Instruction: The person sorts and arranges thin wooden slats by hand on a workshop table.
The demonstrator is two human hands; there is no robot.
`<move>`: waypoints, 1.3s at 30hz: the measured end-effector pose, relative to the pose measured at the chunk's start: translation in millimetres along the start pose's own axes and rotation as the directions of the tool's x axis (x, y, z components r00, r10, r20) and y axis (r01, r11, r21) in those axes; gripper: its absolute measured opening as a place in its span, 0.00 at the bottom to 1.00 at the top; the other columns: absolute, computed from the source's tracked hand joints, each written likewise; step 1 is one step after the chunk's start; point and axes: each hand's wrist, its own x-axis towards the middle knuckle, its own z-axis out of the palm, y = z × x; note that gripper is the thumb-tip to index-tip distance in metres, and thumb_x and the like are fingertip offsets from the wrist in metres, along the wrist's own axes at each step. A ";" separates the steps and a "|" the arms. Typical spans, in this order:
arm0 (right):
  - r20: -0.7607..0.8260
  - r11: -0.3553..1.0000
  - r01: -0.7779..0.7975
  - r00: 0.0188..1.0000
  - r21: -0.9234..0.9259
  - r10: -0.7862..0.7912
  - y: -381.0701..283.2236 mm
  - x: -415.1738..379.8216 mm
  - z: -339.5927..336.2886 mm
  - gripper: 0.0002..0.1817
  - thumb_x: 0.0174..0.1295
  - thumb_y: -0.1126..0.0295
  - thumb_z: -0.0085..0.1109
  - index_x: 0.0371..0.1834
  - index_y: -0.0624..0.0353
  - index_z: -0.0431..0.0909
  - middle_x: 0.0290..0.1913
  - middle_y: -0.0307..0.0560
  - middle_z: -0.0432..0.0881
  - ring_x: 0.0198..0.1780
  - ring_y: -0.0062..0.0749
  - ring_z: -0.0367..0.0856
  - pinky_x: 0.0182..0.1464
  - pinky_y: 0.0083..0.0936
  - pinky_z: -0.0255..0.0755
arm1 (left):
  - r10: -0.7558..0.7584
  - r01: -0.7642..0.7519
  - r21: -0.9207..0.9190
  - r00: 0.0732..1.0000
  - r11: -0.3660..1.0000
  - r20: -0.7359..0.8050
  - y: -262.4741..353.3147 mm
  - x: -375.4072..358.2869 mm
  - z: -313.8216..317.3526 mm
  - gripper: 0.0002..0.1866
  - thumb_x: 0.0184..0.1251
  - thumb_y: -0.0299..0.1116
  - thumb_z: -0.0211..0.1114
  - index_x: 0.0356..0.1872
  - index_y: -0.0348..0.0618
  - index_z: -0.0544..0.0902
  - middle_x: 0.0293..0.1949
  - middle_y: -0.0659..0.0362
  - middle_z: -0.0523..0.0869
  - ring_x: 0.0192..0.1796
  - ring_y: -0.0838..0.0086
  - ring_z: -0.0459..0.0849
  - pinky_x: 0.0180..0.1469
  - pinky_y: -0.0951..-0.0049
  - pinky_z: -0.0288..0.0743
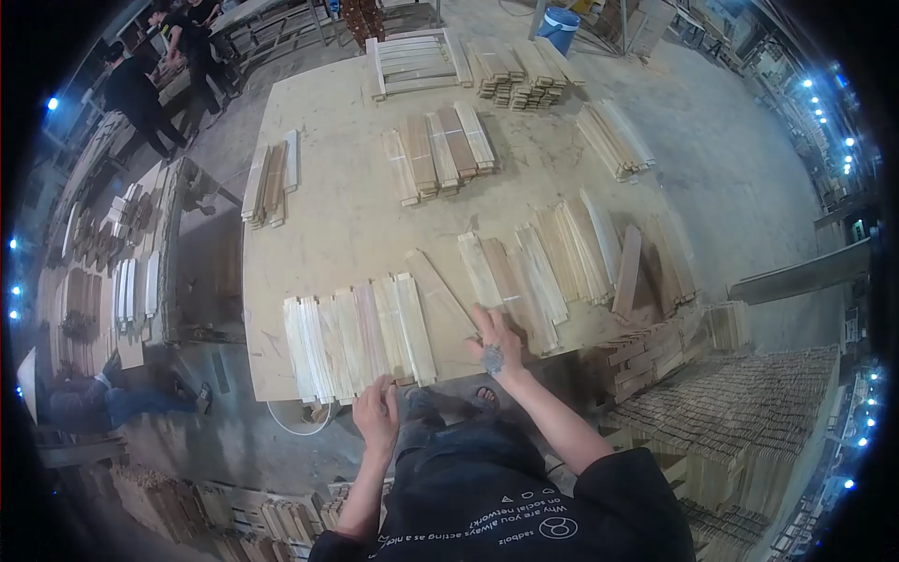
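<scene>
Thin wooden slats (pixel 348 337) lie side by side in a row along the near edge of the table. My left hand (pixel 376 417) is at the near ends of this row, its fingers loosely bent and slightly apart, with nothing visibly held. One single slat (pixel 436 288) lies slanted to the right of the row. Over its near end is my right hand (pixel 498 345), fingers spread; whether they press on the slat is hard to make out. Just beyond that hand lies another group of slats (pixel 513 281).
Slat bundles (pixel 438 155) lie farther back on the plywood table (pixel 323 197). A slatted frame (pixel 420 64) and stacked pieces (pixel 524 77) stand at the far edge. Stacked wood (pixel 730 412) fills the lower right. Several people (pixel 140 94) are at the upper left; another person (pixel 80 398) is at left.
</scene>
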 end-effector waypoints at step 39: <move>0.177 0.461 -0.351 0.908 0.815 0.378 -8.6 -27.6 -28.4 0.13 0.74 0.64 0.59 0.50 0.62 0.84 0.31 0.50 0.84 0.31 0.29 0.80 0.40 0.28 0.75 | -0.084 0.574 -0.404 0.640 0.712 0.763 44.5 146.0 112.3 0.17 0.77 0.42 0.62 0.52 0.39 0.87 0.32 0.59 0.88 0.32 0.79 0.83 0.35 0.72 0.77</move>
